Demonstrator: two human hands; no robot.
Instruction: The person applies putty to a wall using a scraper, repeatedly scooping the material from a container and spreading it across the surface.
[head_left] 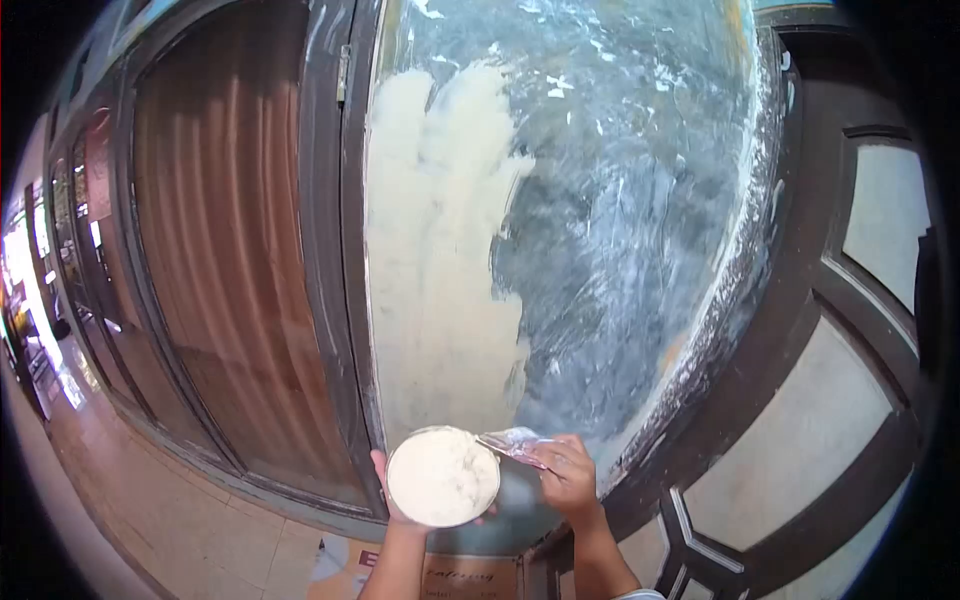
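My left hand (408, 522) is wrapped around a round tub (443, 478) from below and the side; thick cream-coloured paste fills its open top. In my right hand (570, 476) is a putty knife (520, 446), smeared with whitish paste. Its blade end meets the tub's right rim. Ahead of both hands stands a wall panel (620, 240) of patchy grey-blue. A coat of cream paste (440, 220) covers its left part, with a ragged right edge. Most of the left fingers are hidden beneath the tub.
Left of the wall is a dark-framed window (230, 270) with a brown curtain behind it. A dark panelled door (800, 420) stands on the right. Printed cardboard (470, 575) lies on the tiled floor (220, 540) below my hands.
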